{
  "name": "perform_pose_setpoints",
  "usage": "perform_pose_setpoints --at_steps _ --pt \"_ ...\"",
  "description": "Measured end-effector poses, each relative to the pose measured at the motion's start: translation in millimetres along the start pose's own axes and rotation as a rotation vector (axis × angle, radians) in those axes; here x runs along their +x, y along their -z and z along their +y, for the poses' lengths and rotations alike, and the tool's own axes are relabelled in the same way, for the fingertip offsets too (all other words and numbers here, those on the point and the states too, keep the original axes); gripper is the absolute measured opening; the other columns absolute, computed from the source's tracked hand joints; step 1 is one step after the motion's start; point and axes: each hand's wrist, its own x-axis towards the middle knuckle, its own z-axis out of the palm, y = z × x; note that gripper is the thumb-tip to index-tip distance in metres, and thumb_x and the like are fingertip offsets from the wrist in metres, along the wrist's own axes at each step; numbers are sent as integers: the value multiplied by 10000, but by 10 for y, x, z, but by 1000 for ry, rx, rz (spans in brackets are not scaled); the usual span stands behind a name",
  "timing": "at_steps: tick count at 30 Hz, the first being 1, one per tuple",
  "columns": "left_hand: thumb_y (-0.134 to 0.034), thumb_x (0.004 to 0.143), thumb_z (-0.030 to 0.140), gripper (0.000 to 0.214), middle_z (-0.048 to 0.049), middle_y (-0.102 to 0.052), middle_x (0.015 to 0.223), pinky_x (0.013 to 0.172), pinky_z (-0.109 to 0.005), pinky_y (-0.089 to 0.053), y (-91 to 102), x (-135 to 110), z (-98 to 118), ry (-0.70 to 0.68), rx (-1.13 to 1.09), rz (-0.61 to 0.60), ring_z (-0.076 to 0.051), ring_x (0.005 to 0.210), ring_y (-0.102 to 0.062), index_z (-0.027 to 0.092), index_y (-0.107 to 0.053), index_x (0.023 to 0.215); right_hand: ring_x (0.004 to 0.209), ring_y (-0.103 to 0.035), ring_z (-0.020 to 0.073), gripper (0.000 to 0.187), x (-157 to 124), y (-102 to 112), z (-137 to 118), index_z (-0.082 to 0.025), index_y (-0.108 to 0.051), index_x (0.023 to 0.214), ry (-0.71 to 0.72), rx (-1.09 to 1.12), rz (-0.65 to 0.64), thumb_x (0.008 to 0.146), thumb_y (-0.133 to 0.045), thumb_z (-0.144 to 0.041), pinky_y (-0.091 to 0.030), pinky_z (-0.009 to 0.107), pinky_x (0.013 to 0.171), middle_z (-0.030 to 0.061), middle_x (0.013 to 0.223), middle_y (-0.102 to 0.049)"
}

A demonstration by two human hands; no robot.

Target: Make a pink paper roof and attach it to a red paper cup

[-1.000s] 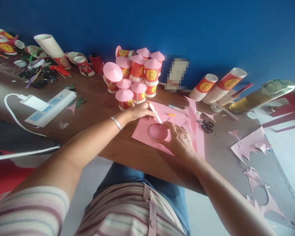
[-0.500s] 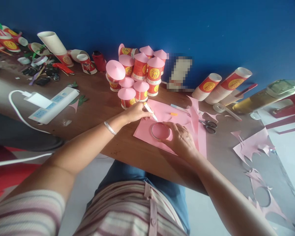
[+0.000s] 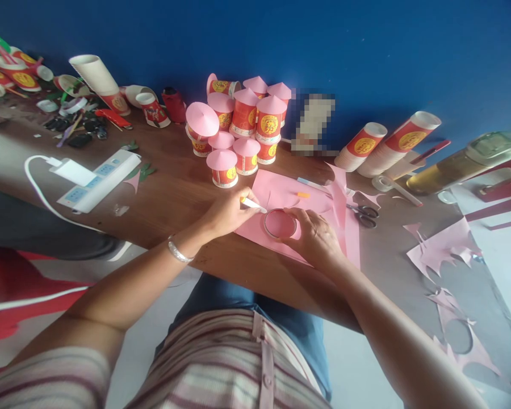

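Observation:
My left hand [image 3: 227, 213] pinches a white marker [image 3: 252, 204] with an orange end. Its tip meets, or comes very near, the upper left rim of a thin round ring [image 3: 266, 232]. The ring lies flat on a pink sheet of paper [image 3: 296, 253]. My right hand [image 3: 317, 234] grips the ring's right side between thumb and fingers. Curved lines show faintly on the paper above the ring. A small orange cap [image 3: 303, 195] rests on the same paper, behind my right hand.
Red paper cups with pink cone tops [image 3: 246, 149] stand behind the paper. Scissors [image 3: 366, 215], stacked cups [image 3: 366, 142] and a gold bottle [image 3: 438, 170] are to the right, with paper scraps [image 3: 440, 247]. A power strip [image 3: 100, 180] lies left; someone's dark-clothed leg [image 3: 29, 221] is beside the table.
My left hand has moved down and left, and the marker now lies flatter, its tip shifted to the ring's left side. My right hand keeps its grip on the ring.

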Motion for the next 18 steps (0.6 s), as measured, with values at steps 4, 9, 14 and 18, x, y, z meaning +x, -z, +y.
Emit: perform_pose_setpoints --at_steps 4,9,14,18 --pt "-692 902 256 127 -17 -717 794 676 -256 -446 -33 -157 22 -73 96 35 -151 718 -633 194 -617 822 998 -718 336 540 1 3 6 -233 -560 1300 11 -5 1 839 -789 -396 -577 479 868 134 1123 -731" --pt "-633 943 245 129 -25 -702 814 715 -279 -457 -74 -308 18 -203 231 70 -164 740 -634 212 -582 829 998 -719 334 519 5 12 4 -241 -569 1295 15 1 10 850 -779 -405 -583 476 860 127 1127 -734" --pt "-583 976 249 137 -22 -677 798 676 -282 -435 -124 -448 10 -249 316 76 -160 702 -616 209 -562 847 1016 -718 334 496 5 13 -13 -225 -585 1274 -1 5 10 860 -774 -421 -585 464 864 134 1129 -730" --pt "-565 979 236 106 -29 -675 809 638 -283 -421 -191 -554 1 -280 401 77 -167 699 -630 207 -556 878 1005 -717 334 490 6 24 -20 -232 -595 1268 -19 8 -8 864 -767 -451 -581 464 863 129 1124 -730"
